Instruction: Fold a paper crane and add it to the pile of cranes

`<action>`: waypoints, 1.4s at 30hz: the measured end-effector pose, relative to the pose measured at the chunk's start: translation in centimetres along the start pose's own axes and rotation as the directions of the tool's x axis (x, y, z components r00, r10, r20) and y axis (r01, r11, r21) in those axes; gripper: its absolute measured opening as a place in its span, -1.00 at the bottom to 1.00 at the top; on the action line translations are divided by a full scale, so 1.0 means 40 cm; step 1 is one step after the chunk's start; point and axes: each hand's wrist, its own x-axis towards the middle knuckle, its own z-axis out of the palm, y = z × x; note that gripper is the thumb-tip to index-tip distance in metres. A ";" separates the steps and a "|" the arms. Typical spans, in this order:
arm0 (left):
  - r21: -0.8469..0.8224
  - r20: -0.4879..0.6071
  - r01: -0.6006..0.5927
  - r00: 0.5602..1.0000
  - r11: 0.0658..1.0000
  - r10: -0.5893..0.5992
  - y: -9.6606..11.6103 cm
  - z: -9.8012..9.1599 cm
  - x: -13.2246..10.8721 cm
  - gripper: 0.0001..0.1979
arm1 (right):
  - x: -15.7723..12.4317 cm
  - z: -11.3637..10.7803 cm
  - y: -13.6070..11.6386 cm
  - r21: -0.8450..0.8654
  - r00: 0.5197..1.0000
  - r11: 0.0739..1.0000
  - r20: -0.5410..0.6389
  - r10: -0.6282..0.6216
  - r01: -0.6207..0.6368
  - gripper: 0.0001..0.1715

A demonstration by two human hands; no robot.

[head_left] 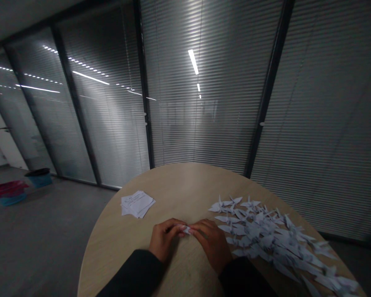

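Observation:
Both hands meet over the middle of the round wooden table (185, 181). My left hand (164, 238) pinches one end of a small folded piece of white paper (186, 229). My right hand (212, 241) grips the opposite end between thumb and fingers. Most of the paper is hidden by the fingertips, so its folded shape cannot be made out. To the right of my right hand, many folded paper cranes (266, 235) lie in a spread heap. Beyond my left hand sits a loose stack of white paper sheets (137, 203) with printed lines on the top one.
The table's curved far edge lies close to a glass partition with blinds (200, 123). On the grey floor at left stand a blue bin with a red liner (10, 192) and a blue bin with a black liner (39, 178). A white door (6, 132) is at far left.

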 end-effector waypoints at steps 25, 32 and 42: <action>0.097 0.028 0.056 0.998 0.994 -0.059 -0.012 0.009 0.008 -0.57 | -0.007 0.018 -0.025 0.105 0.970 0.967 0.094 0.224 -0.233 -0.83; 0.098 0.006 0.065 0.998 0.993 -0.066 -0.015 0.006 0.011 -0.62 | -0.010 0.018 -0.027 0.119 0.971 0.972 0.152 0.182 -0.201 -0.79; 0.125 0.055 0.028 0.998 0.992 -0.035 -0.004 0.008 0.001 -0.64 | -0.001 0.001 -0.037 0.128 0.968 0.972 0.182 0.172 -0.197 -0.80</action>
